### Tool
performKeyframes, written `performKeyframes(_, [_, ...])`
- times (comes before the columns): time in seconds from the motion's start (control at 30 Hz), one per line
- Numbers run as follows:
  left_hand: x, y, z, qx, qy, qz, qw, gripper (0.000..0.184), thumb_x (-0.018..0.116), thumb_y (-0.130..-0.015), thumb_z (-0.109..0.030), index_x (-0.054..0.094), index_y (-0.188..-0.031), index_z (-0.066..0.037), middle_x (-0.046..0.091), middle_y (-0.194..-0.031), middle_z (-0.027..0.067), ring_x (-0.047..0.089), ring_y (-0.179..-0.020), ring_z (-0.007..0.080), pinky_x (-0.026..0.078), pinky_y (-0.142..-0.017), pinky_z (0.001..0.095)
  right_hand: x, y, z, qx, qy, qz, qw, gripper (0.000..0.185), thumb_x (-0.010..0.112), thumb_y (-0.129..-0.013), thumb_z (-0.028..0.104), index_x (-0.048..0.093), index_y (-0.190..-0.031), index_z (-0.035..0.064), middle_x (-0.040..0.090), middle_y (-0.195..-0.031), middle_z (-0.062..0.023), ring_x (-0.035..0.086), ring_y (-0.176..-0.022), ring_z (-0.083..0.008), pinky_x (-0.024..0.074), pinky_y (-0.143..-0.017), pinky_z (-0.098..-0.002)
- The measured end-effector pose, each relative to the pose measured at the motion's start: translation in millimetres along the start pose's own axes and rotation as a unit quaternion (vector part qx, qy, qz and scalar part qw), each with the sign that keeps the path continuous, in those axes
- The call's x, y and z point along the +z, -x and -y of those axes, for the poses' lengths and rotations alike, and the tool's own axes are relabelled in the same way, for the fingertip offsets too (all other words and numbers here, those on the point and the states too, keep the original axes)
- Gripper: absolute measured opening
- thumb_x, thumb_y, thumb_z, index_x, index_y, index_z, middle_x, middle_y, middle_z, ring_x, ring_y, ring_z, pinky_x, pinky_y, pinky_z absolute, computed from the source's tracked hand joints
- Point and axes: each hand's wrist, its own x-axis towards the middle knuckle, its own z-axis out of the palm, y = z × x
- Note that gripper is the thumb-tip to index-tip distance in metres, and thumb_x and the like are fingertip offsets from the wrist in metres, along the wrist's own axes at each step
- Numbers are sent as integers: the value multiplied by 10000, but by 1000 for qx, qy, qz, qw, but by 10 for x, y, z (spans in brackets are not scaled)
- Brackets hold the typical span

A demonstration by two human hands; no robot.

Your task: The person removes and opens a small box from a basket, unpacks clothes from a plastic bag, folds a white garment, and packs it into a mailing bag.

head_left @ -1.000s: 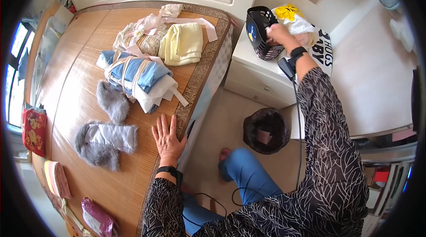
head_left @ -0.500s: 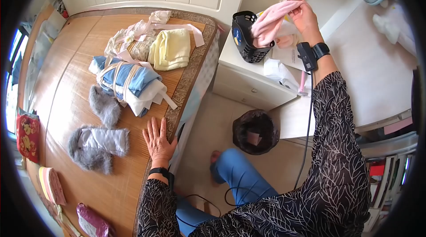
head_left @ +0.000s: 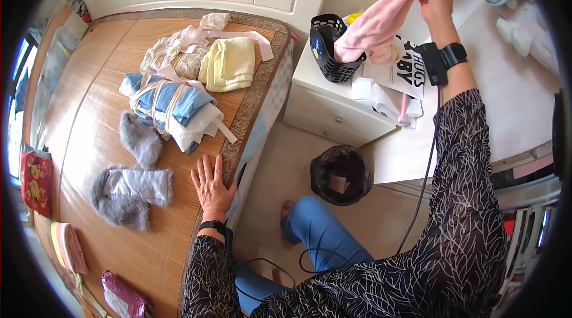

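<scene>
My right hand (head_left: 438,3) grips one end of a pink cloth (head_left: 381,22) and holds it up and to the right. The cloth's lower end is still inside the black basket (head_left: 326,50) on the white cabinet. On the bed mat's near edge, my left hand (head_left: 214,193) lies flat with its fingers spread, holding nothing. Beyond it are a blue and white tied bundle (head_left: 176,106), a folded yellow cloth (head_left: 227,65) and a lacy cream bundle (head_left: 179,56). Grey furry pieces (head_left: 140,139) lie to its left.
A black-lined bin (head_left: 341,175) stands on the floor below the white cabinet (head_left: 333,114). A HUGS BABY bag (head_left: 410,71) lies beside the basket. A cable hangs from my right wrist. Red, striped and purple packets lie at the bed's far left.
My right hand has come out of the basket and moved up and right, drawing the pink cloth with it. My left hand stays flat on the mat.
</scene>
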Motion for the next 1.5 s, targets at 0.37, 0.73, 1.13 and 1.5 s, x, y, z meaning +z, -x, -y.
performKeyframes(0.37, [15,16,-3,6,-8,-4,1000,833,692,-704,-338,306,-1422,-168,227,-1486,171,179,-1382,332,102,-1126,490,1274,1338,-296,205,-107,327,917,416,397,-877,166,418,-466,102,411,-461,-10,361,-380,-119,253,-356,-259])
performKeyframes(0.73, [4,-22,-43,3,-11,4,1000,838,703,-698,-338,310,-1415,-154,232,-1481,178,179,-1381,334,103,-1126,490,1932,2009,-1124,-157,180,391,889,455,569,-790,150,510,-1196,-46,584,-1119,-265,601,-985,-334,471,-877,-378])
performKeyframes(1.13, [-20,-14,-46,-2,-14,16,1000,811,688,-711,-342,326,-1411,-148,230,-1479,189,182,-1379,339,107,-1120,496,-242,1432,-1947,-112,667,454,580,156,608,-689,177,685,-752,58,658,-777,-182,653,-776,-336,513,-675,-427])
performKeyframes(1.5, [49,29,106,36,4,-23,999,839,691,-664,-335,334,-1405,-170,273,-1447,201,203,-1364,356,152,-1089,515,-450,2859,-573,-349,498,608,510,34,583,-712,151,611,-711,133,642,-689,-63,635,-709,-249,483,-617,-383])
